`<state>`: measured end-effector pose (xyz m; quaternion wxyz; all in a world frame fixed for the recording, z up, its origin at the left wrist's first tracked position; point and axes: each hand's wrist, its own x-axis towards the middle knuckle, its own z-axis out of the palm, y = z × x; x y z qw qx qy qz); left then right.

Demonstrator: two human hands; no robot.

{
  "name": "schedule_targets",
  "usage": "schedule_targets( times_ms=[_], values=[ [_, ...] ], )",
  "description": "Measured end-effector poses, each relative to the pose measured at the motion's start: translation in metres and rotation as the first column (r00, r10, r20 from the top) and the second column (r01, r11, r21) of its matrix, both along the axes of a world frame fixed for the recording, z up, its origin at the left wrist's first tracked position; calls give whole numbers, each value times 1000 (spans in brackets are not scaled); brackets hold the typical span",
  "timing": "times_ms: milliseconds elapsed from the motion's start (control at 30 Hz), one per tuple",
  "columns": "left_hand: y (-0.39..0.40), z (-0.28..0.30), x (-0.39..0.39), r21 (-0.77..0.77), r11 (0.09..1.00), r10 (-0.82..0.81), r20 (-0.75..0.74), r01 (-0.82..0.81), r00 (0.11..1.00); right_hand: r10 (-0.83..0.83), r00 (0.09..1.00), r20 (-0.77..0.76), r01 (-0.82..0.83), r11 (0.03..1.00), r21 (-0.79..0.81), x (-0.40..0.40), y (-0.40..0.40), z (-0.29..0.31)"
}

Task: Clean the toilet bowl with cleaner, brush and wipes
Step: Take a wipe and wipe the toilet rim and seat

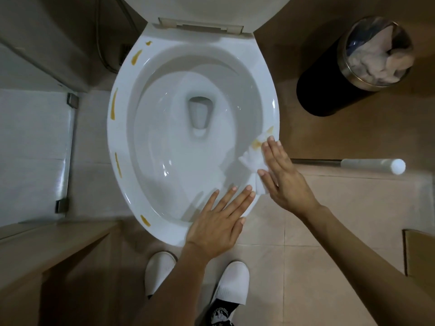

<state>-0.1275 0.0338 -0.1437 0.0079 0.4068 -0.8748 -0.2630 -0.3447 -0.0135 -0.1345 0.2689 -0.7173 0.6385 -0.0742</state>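
Our right hand [281,175] presses a crumpled white wipe [253,161] flat-fingered onto the toilet bowl [150,222] rim at four o'clock, over a yellow smear [256,144]. Our left hand [217,222] lies open and empty on the rim at five o'clock. More yellow streaks [114,107] dot the rim around nine o'clock.

Wiping toilet bowl [150,128] rim, both hands flat.
Right hand [280,175] presses white wipe [253,158] on right rim; left hand [219,220] rests open on front rim; yellow-brown stains [114,107] along left.
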Motion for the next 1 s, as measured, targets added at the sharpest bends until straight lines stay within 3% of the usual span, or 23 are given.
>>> schedule_targets(
  times_ms=[200, 467, 700, 1000],
  values=[
    [0, -1, 0, -14, 1000, 0, -10, 0, 1000, 45, 992, -115, -49, 998, -36, -9, -24, -4],
    [1, -3, 1, -39, 999, -15, 14, 15, 1000, 172, 983, -66, -172, 985, 2, 4, 14, -1],
    [2, -3, 0, -38, 999, -3, 21, 4, 1000, 113, 981, -160, -119, 993, -27, -11, -41, 0],
    [1, -3, 0, -48, 999, -3, 26, 4, 1000, 186, 977, -102, -182, 982, 46, 6, 25, 5]
  ],
)
